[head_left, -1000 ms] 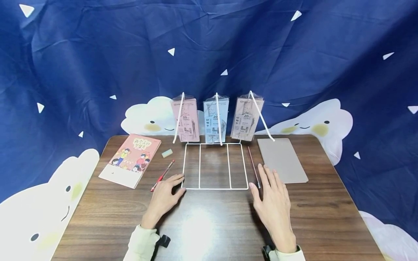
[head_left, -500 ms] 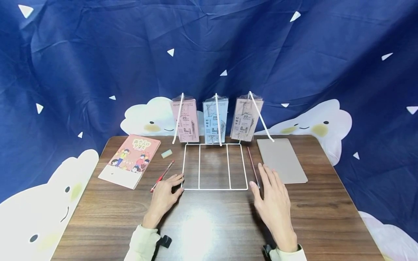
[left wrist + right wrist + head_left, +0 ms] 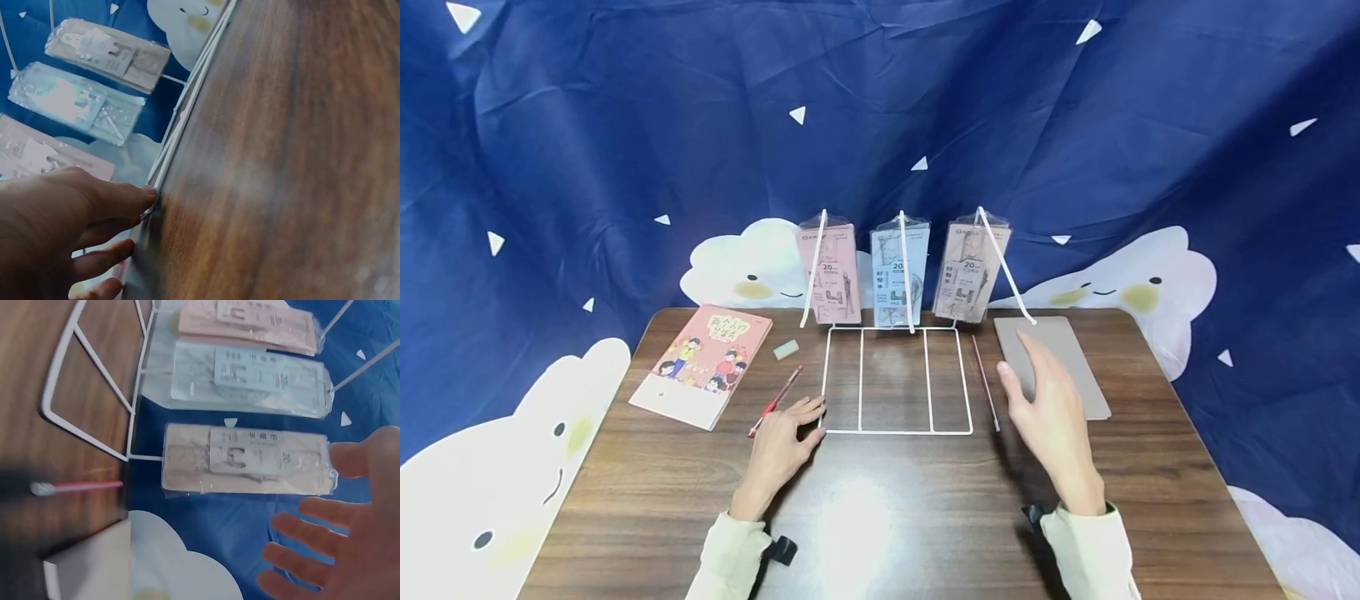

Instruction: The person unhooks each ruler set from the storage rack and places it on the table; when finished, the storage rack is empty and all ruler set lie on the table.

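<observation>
A white wire display rack (image 3: 895,432) has its flat base on the table and three white hooks at the back. On the hooks hang a pink packet (image 3: 837,275), a blue packet (image 3: 886,279) and a beige packet (image 3: 962,279), all in clear plastic. My left hand (image 3: 781,450) rests at the base's front left corner, fingertips touching the wire, fingers loosely spread. Raised above the left side of the grey notebook (image 3: 1086,375), my right hand (image 3: 1054,412) has its fingers extended and holds nothing. In the right wrist view, the beige packet (image 3: 250,459) appears beyond the fingertips.
Left of the rack lie a pink illustrated book (image 3: 707,362), a small pale eraser (image 3: 786,349) and a red pen (image 3: 775,402). A thin red stick (image 3: 985,379) with a pale end lies between rack and notebook. Behind the wooden table (image 3: 1150,467) hangs a blue cloth (image 3: 880,67).
My right hand has lifted from beside the thin red stick and moved right and forward, over the notebook. The left hand stays at the rack's corner. The camera view has shifted slightly.
</observation>
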### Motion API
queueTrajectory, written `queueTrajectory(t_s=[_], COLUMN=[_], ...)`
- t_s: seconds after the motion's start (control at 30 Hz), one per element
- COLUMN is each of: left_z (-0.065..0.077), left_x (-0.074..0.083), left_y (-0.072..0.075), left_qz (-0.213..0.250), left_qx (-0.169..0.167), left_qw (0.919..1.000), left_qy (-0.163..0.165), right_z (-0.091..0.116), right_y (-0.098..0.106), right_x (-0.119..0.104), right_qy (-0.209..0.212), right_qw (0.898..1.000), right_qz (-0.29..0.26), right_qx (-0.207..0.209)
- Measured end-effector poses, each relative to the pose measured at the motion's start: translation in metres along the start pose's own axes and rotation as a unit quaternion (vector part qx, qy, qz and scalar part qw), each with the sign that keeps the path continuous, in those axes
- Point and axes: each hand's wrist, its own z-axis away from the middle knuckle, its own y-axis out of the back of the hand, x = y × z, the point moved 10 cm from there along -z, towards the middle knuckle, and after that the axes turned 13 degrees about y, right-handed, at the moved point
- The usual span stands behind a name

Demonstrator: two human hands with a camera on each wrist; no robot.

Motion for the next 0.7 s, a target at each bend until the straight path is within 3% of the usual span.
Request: queueTrajectory(t_s=[0.33,0.57,0.7], left_z=[0.000,-0.002,-0.003], left_x=[-0.005,-0.005,-0.002], left_y=[-0.001,-0.001,0.000], left_qz=[0.008,0.007,0.008], left_qx=[-0.010,-0.008,-0.004], left_qw=[0.9999,0.9998,0.9999], left_qy=[0.010,0.014,0.005], right_z=[-0.047,-0.079,-0.091], right_y=[-0.004,-0.017,-0.027], right_x=[0.025,0.039,0.052], right_qy=[0.009,0.026,0.011], right_qw=[0.999,0.996,0.996], right_qz=[-0.002,-0.023,-0.038], right_qx=[0.053,0.081,0.085])
